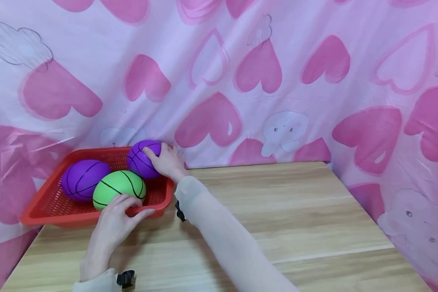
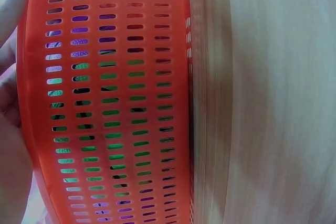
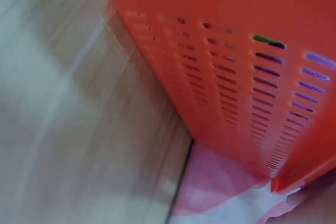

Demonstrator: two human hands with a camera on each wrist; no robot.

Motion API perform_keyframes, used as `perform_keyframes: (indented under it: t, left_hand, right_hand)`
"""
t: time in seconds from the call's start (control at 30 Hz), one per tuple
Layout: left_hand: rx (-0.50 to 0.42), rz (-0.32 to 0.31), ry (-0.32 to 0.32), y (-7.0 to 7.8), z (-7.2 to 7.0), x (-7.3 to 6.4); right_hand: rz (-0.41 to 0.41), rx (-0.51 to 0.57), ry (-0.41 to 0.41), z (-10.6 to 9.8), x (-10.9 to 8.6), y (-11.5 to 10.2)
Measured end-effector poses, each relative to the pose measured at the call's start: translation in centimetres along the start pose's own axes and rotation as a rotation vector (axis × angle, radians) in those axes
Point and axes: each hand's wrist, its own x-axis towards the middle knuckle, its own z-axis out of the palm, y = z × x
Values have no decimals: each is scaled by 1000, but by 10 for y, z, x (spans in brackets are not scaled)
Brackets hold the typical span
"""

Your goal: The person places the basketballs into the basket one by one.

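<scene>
A red plastic basket with slotted sides sits at the table's left back. In it lie a purple basketball at the left, a green basketball at the front and another purple basketball at the back right. My right hand holds this back-right ball, thumb on its top and fingers along its right side, above the basket's rim. My left hand grips the front rim beside the green ball, with the fingers over the edge and the thumb pointing right along the outside.
The wooden table stretches to the right of the basket. A pink curtain with hearts hangs right behind the table and along its right side. The basket's left end juts past the table's left edge.
</scene>
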Motion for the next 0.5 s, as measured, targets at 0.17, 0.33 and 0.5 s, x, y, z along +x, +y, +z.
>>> perform_keyframes:
  t: [0.17, 0.33, 0.5]
  left_hand:
    - [-11, 22, 11, -1, -1, 0]
    - [-15, 0, -6, -1, -1, 0]
    - [-10, -20, -34, 0, -2, 2]
  right_hand:
    - [21, 12, -22, 3, -4, 4]
    - [63, 20, -43, 3, -5, 6]
    - [76, 123, -29, 4, -6, 8]
